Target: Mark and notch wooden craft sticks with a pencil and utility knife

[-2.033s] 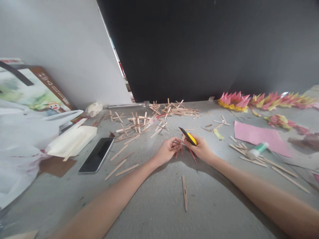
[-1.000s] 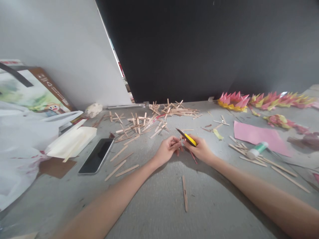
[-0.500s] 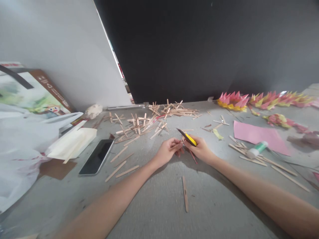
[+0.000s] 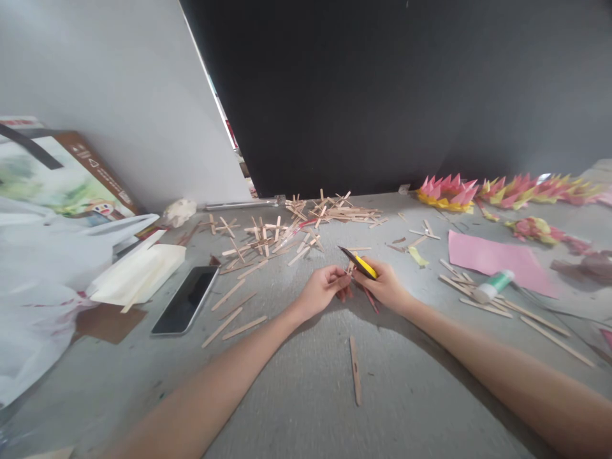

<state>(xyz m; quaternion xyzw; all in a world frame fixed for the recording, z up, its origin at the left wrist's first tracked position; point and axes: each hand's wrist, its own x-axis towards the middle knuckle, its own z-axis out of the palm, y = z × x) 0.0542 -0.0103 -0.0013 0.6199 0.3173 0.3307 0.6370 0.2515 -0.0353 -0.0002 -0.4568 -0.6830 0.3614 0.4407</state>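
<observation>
My left hand (image 4: 327,285) is closed in a pinch on a small wooden craft stick (image 4: 350,268), mostly covered by the fingers. Touching or nearly touching it, my right hand (image 4: 382,285) grips a yellow and black utility knife (image 4: 366,266), its dark tip pointing up and to the left. A thin red object (image 4: 371,299) shows below the right hand; whether it is held, I cannot tell. On the grey tabletop nearer me lies a single craft stick (image 4: 355,371) with a slot cut in it. Beyond the hands is a pile of crossed craft sticks (image 4: 264,237).
To the left are a phone (image 4: 185,301), a white plastic bag (image 4: 43,274) and folded cream paper (image 4: 138,271). Pink paper (image 4: 497,262), a glue stick (image 4: 493,287) and loose sticks (image 4: 545,319) lie right. Pink-yellow paper flowers (image 4: 447,193) line the back by a black panel (image 4: 406,95).
Hardly anything differs. Both hands stay together at the same spot, with the knife and the small stick still held; the view has shifted very slightly.
</observation>
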